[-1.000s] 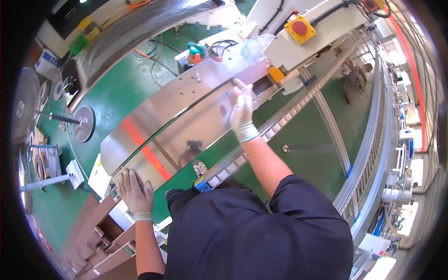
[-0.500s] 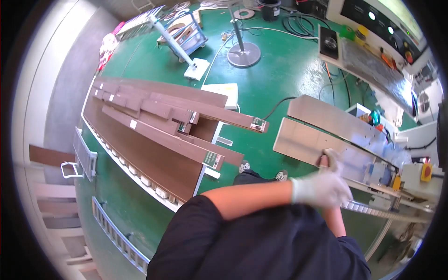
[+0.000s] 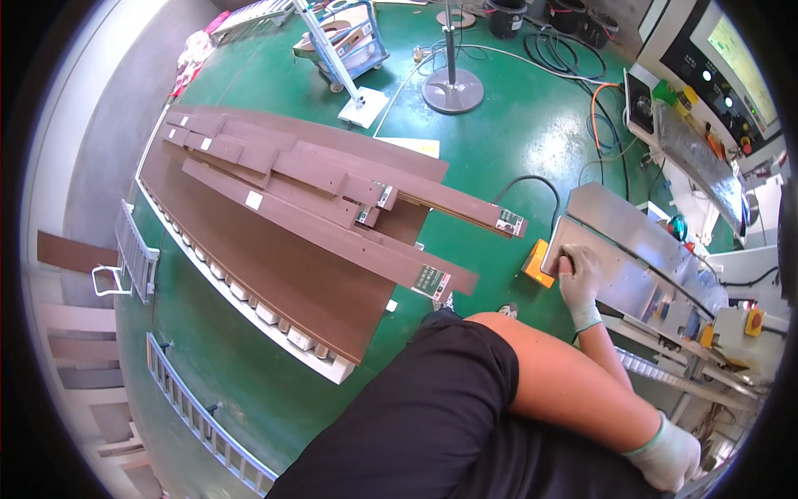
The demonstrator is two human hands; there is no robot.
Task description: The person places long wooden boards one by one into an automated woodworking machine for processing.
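Note:
My left arm crosses my body to the lower right. Its white-gloved left hand point(image 3: 669, 457) is low beside the machine, with its fingers turned away and mostly hidden. Farther forward, my right hand point(image 3: 579, 279) is over the near end of a bare metal plate point(image 3: 619, 270). It wears a pale glove that leaves the fingertips bare, and those fingers are curled in against the thumb. Whatever they hold, if anything, is too small to make out. A yellow-orange box point(image 3: 539, 264) shows just below the plate's end, left of that hand.
Left of me, long brown boards point(image 3: 332, 224) lie stacked on a wide brown panel point(image 3: 283, 266), their labelled ends jutting toward me. A second metal plate point(image 3: 611, 212), a control panel point(image 3: 719, 79) and a red-yellow stop button point(image 3: 754, 322) are at right. A round-based stand point(image 3: 453, 90) is ahead.
My left hand has gone from beside the right hand down to the lower right. My view has shifted; the boards sit farther right, and the yellow-orange box now shows.

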